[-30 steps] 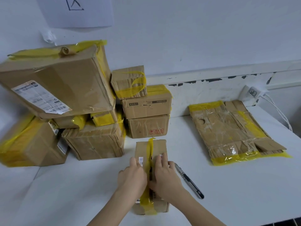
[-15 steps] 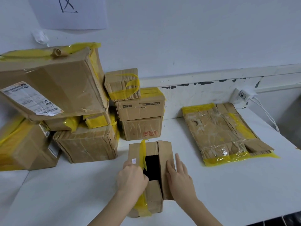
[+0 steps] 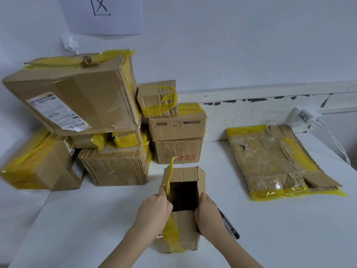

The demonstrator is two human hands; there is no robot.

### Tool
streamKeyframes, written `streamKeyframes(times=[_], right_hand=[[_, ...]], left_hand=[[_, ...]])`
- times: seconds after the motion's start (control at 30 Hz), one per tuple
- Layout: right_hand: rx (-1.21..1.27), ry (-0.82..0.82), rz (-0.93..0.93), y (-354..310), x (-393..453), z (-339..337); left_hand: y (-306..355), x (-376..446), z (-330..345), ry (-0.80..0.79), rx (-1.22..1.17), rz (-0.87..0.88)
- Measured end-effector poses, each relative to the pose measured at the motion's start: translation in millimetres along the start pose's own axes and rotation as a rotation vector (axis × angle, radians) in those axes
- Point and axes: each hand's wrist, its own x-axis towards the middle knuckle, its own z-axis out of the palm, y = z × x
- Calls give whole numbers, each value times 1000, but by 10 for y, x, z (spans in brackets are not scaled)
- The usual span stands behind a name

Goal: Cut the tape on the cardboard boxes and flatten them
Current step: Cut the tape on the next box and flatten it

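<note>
A white counter (image 3: 270, 238) fills the lower frame and carries everything. At the upper left sits the biggest sealed box (image 3: 77, 97), tilted, with a shipping label and yellow tape along its top edge, resting on a heap of smaller taped boxes (image 3: 116, 165) and one more heavily taped box (image 3: 40, 165) at the far left. Just right of the heap, three small boxes (image 3: 177, 130) stand stacked against the wall, all closed. By the look of it, none of these has been cut yet, so most of the work remains.

At the right of the frame lies a flattened box (image 3: 274, 161), pressed flat on the counter with yellow and clear tape across it: one box, at least, appears finished.

At lower centre stands the small open box (image 3: 183, 229), the one in hand. Its top flaps are spread and the dark inside shows; a loose strip of yellow tape (image 3: 170, 175) stands up from its left flap. Its tape seems already cut, and flattening is probably what is left for it.

The left hand (image 3: 152, 213) grips the left flap, fingers curled over its edge beside the tape. The right hand (image 3: 207, 215) clasps the right side of the box. A dark cutter (image 3: 229, 227) lies on the counter just behind the right hand, untouched.
</note>
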Motion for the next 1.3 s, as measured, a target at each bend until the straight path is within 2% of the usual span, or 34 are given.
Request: streamKeyframes(times=[0.1,0.23,0.27,0.3,0.37,0.4,0.43,0.5,0.63,0.7,0.73,0.8,0.87,0.9,0.97,1.03,1.2,1.3], right_hand=[[127,-27,11,-2,22,-5],[252,-94,-97,65,75,-114],[248,-138,-150,80,97,-145],[227,-180,-205,84,126,-172],[144,-248,-280,43,206,-219],[89,-267,-313,15,267,-223],[37,-280,-339,-16,332,-221],[-52,-282,-363,-56,477,-222],[-137,-270,-438,-8,707,-271],[39,-237,-450,63,734,-275],[209,-182,-397,118,723,-271],[493,51,-212,327,699,-243],[444,242,-4,662,635,-145],[348,251,88,833,571,-77],[138,76,217,1085,413,88],[7,-91,250,1184,295,243],[-73,-62,271,1125,268,429],[-91,-82,277,1095,262,434]], left_hand=[[-31,4,-10,-33,23,31],[-126,-1,-14,-41,-182,37],[-177,-3,-22,-38,-165,26],[-230,11,-20,36,-66,68],[-306,33,-68,267,119,307],[-335,38,-78,318,136,465],[-362,59,-75,317,148,594],[-420,120,-53,219,173,689],[-545,169,-43,126,95,683],[-570,179,-21,116,14,647],[-567,184,-5,115,-22,633],[-534,181,74,179,-80,604],[-470,157,163,265,-110,509],[-436,140,205,309,-119,446],[-367,106,239,356,-119,324],[-339,105,258,374,-102,258],[-343,123,309,421,-4,177],[-359,137,329,421,3,204]])
